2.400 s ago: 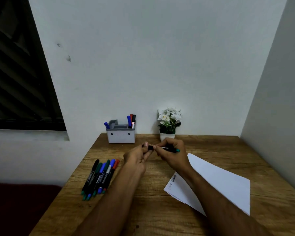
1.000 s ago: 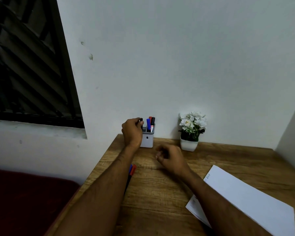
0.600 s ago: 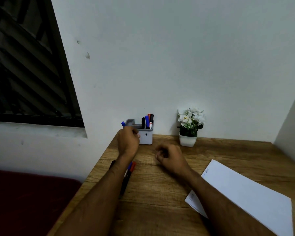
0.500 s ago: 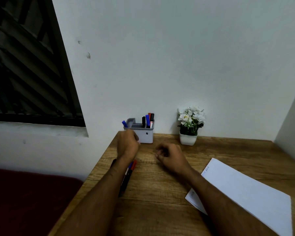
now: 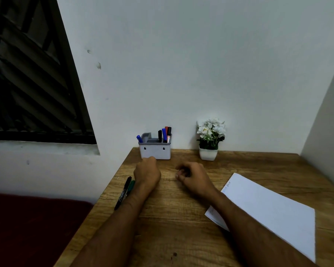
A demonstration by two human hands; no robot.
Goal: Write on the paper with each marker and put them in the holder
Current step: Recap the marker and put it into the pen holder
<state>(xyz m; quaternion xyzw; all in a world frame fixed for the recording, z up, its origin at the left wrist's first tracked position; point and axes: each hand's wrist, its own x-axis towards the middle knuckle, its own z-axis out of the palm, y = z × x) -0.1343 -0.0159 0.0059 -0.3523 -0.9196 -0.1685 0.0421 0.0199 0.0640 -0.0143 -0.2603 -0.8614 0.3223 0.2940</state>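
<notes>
the black marker (image 5: 159,136) now stands in the holder (image 5: 155,152) just beyond the left hand (image 5: 147,171), whose emptied grip curls loosely; right hand (image 5: 193,177) idle, loosely curled; next marker (image 5: 123,192) lies beside the left wrist

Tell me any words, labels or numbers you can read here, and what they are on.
Nothing can be read for certain.
Paper: small handwriting near its far corner, too small to read.
Black marker lying on the table: pale print along the barrel, blurred.
Marker in the holder with a white label: print unreadable.
</notes>
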